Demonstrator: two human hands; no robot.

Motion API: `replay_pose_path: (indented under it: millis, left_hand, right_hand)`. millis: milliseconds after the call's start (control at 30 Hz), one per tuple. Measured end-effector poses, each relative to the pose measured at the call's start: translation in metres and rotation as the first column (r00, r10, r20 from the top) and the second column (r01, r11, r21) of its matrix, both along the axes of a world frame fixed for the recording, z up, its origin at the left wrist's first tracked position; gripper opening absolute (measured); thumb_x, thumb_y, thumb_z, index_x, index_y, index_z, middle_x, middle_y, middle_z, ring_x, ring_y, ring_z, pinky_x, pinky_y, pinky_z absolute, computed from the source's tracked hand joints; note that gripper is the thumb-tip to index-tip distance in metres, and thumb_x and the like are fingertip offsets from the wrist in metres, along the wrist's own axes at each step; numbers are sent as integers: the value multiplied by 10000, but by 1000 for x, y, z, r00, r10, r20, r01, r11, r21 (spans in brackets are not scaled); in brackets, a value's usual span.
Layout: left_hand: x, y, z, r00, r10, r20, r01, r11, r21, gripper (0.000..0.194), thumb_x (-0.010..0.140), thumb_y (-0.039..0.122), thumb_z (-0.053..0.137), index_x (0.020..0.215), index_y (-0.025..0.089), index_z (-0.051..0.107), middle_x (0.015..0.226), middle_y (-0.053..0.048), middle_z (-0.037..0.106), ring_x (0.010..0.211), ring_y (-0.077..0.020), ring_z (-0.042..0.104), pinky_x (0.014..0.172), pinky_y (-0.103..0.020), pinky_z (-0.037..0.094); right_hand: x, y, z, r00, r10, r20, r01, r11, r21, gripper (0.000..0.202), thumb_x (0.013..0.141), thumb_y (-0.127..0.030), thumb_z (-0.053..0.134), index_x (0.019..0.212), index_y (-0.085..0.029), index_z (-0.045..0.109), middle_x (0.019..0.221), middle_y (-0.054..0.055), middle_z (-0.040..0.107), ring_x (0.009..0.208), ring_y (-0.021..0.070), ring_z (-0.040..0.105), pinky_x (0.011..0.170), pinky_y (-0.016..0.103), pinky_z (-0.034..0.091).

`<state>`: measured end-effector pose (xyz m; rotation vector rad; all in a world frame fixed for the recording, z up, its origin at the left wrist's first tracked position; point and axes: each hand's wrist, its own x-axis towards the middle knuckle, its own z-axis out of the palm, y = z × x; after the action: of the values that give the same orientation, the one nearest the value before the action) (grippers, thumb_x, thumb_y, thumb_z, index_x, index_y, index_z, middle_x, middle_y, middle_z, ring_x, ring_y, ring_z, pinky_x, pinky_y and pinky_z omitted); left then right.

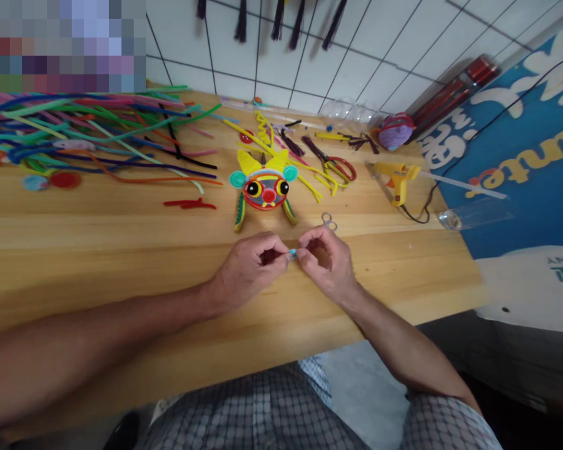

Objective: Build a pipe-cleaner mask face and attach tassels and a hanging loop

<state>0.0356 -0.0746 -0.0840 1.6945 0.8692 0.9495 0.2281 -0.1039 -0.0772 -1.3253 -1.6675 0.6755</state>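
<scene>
A small light-blue piece (292,254) sits pinched between the fingertips of the left hand (248,265) and the right hand (323,259), low over the wooden tabletop (122,250) just in front of the colourful pipe-cleaner figure (264,187). Only a short, fuzzy-looking stub shows; the rest is hidden by the fingers of both hands, which are closed on it. Its long axis cannot be told for certain, though the visible part spans left to right between the hands.

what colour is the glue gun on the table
Yellow; the glue gun lies on the table's right side, seen in the head view.
</scene>
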Motion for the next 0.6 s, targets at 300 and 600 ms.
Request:
replay_pose_path:
  millis: [300, 600]
  left_hand:
    - [1, 1, -2, 1000, -14, 0, 14, 1000, 17, 147, 868, 127, 610, 729, 174, 624, 642, 45, 586, 578, -84, 487, 535, -199, 375]
    - [0, 1, 0, 1000, -11, -17, 11, 1000, -29, 123, 865, 153, 623, 747, 170, 651, 645, 46, 585, 580, -81, 491, 531, -194, 373]
  right_hand:
    - [-1, 0, 0, 999, 16, 49, -18, 999, 40, 146, 856, -283, 714, 949, -230, 615, 824, -5, 666, 689, 141, 615, 657, 298, 537]
    - [1, 1, 0, 999, 3, -53, -4, 999, -34, 110, 859, -227, 670, 956, -224, 620, 827, -8, 672, 704, 136, 624, 666, 291, 534]
